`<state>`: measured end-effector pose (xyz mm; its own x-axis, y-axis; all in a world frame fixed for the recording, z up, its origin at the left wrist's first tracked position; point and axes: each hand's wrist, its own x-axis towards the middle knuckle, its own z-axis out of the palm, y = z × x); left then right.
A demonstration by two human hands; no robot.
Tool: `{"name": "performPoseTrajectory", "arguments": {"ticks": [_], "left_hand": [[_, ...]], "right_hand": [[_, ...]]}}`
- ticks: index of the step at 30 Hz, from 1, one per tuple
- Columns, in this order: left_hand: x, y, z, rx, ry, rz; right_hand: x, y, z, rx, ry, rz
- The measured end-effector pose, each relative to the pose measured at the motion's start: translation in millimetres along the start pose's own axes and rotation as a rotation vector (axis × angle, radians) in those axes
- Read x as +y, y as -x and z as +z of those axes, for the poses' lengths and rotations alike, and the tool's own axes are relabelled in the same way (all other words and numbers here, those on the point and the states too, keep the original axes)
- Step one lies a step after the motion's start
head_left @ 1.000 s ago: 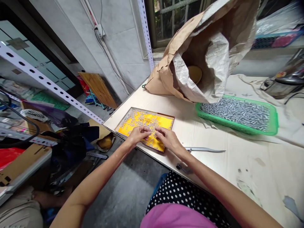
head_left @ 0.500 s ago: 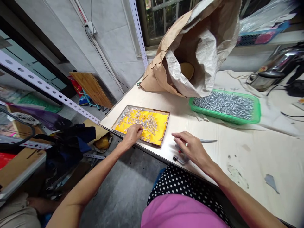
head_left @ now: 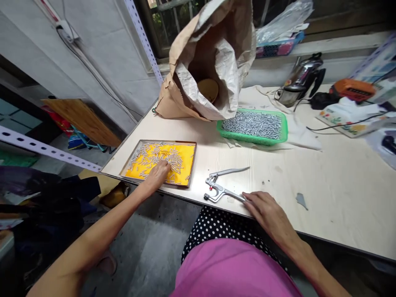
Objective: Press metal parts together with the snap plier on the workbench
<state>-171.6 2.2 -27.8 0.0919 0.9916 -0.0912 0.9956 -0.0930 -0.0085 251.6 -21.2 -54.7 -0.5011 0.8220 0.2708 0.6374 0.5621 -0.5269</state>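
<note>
My left hand [head_left: 158, 173] rests inside a shallow yellow tray [head_left: 187, 165] scattered with several small metal pins [head_left: 148, 154], its fingers bent down onto the pins. My right hand [head_left: 266, 210] lies flat on the pale table near its front edge, fingertips touching the lower handle of silver snap pliers [head_left: 220, 189]. The pliers lie open on the table between the tray and my right hand.
A green basket [head_left: 283, 136] full of metal pins stands behind, beside a big brown paper sack [head_left: 198, 62] with a yellow bowl inside. A kettle [head_left: 297, 80], cables and an orange tool [head_left: 352, 88] sit at the back right. A perforated metal rail [head_left: 43, 150] runs at left.
My right hand has left the tray and moved right to the pliers' handle. My left hand stays in the tray. The view has swung to the right.
</note>
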Motion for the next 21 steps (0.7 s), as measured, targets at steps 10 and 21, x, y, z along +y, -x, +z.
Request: {"name": "performPoseTrajectory", "arguments": {"ticks": [10,21], "left_hand": [[75.3,12.4,-43.3,0.103,0.770,-0.245],[185.9,0.9,-3.8,-0.323,1.307,-0.439]], "right_hand": [[33.5,-23.8,0.7,-0.021,0.218,-0.132],[41.6,-21.1,-10.3,-0.026,0.258,-0.051]]}}
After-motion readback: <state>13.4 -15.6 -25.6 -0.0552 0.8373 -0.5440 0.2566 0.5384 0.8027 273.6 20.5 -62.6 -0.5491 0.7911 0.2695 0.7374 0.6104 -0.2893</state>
